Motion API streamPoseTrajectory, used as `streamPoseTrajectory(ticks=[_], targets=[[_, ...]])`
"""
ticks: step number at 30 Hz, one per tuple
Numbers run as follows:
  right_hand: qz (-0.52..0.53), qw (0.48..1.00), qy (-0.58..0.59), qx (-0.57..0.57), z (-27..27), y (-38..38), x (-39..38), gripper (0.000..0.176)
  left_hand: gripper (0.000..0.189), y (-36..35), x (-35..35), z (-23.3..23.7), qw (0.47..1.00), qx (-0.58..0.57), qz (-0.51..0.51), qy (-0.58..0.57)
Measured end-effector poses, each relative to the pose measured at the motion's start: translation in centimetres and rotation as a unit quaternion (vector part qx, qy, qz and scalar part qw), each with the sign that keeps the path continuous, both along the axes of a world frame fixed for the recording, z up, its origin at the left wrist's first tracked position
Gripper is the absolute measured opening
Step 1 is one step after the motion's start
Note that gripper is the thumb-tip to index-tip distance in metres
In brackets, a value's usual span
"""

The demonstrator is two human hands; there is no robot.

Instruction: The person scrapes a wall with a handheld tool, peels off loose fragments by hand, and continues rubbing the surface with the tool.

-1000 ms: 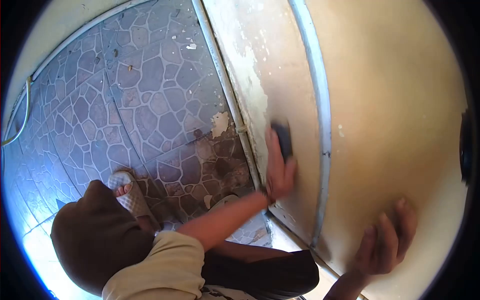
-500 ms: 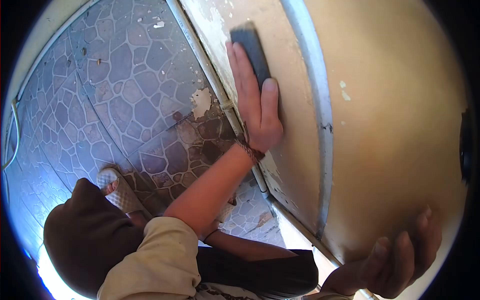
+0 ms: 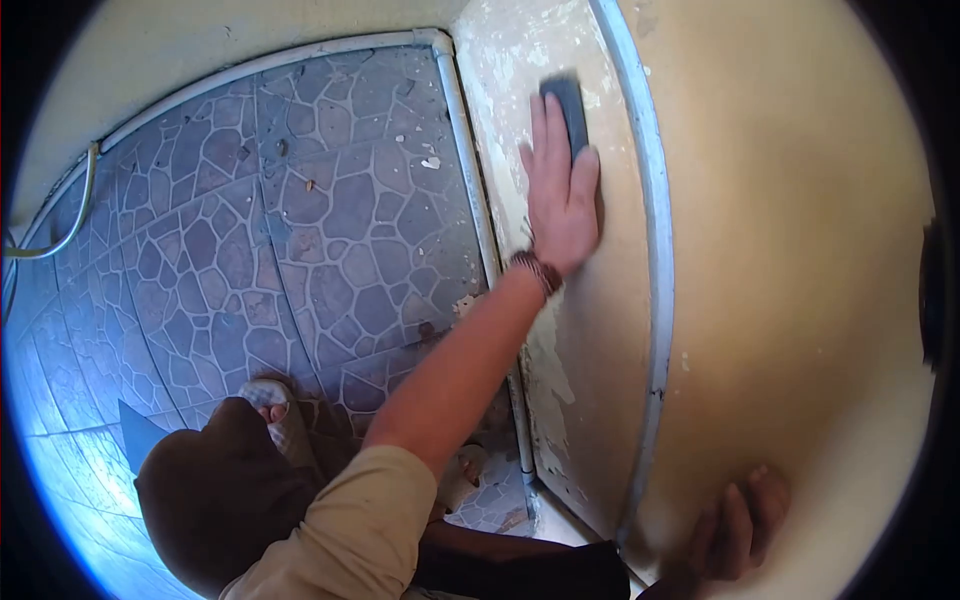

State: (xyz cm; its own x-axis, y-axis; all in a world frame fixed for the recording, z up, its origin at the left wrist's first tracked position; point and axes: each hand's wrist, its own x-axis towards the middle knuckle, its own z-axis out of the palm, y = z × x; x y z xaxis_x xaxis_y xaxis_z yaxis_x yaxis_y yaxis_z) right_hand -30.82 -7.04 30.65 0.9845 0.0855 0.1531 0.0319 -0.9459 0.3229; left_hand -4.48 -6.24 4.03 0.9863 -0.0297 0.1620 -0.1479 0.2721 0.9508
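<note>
Against the wall, my left hand presses a dark grey rectangular block flat with its long side upward in view. The fingers lie along its left side and the thumb along its right. Pale patches of worn, flaking paint surround that hand. A braided bracelet circles the wrist. At the lower right, my right hand is close to the tan wall, its fingers loosely curved and apart, with nothing seen in them. A whitish raised strip runs along the wall between the two hands.
A pale pipe follows the wall's foot and turns at the far corner. Paint flakes lie on the stone-patterned floor. At the left is a hose or cable. My dark-clothed knee and sandalled foot are below.
My left hand has slid with the block along the wall toward the far corner. The view has shifted to show that corner. My right hand sits further left in view, fingers more curled.
</note>
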Motion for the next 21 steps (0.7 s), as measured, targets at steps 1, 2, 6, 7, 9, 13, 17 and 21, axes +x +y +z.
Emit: streamPoseTrajectory(ticks=[1, 2, 6, 7, 9, 13, 17, 21], targets=[[-0.01, 1.0, -0.003, -0.003, 0.2, 0.4, 0.2, 0.021, 0.063, 0.2, -2.6, 0.7, 1.0, 0.007, -0.014, 0.016], [-0.006, 1.0, 0.002, 0.002, 0.5, 0.6, 1.1, 0.021, 0.064, 0.6, -7.2, 1.2, 0.998, -0.006, -0.054, 0.025], [-0.007, 0.996, -0.086, 0.011, 0.1, 0.4, 4.8, 0.022, 0.067, 1.1, -17.5, 2.4, 0.993, 0.003, -0.107, 0.042], [-0.02, 0.993, -0.117, 0.011, 0.1, 0.4, 4.9, 0.022, 0.067, 1.2, -17.4, 3.1, 0.993, 0.004, -0.102, 0.051], [-0.029, 0.999, -0.038, -0.015, 0.6, 1.2, 6.0, 0.019, 0.064, 0.7, -6.0, 4.2, 0.993, 0.022, -0.073, 0.089], [-0.052, 0.997, -0.021, -0.043, -0.5, 1.9, 8.3, 0.013, 0.06, -0.8, 8.8, 2.9, 1.0, 0.005, 0.017, 0.006], [-0.03, 0.998, 0.025, -0.051, 0.4, 1.2, 6.3, 0.021, 0.062, 0.9, -8.9, 5.0, 0.997, 0.026, -0.077, 0.007], [-0.033, 0.999, 0.006, -0.043, -0.1, 1.8, 7.2, 0.018, 0.064, 0.8, -8.1, 5.3, 0.994, 0.037, -0.101, 0.029]])
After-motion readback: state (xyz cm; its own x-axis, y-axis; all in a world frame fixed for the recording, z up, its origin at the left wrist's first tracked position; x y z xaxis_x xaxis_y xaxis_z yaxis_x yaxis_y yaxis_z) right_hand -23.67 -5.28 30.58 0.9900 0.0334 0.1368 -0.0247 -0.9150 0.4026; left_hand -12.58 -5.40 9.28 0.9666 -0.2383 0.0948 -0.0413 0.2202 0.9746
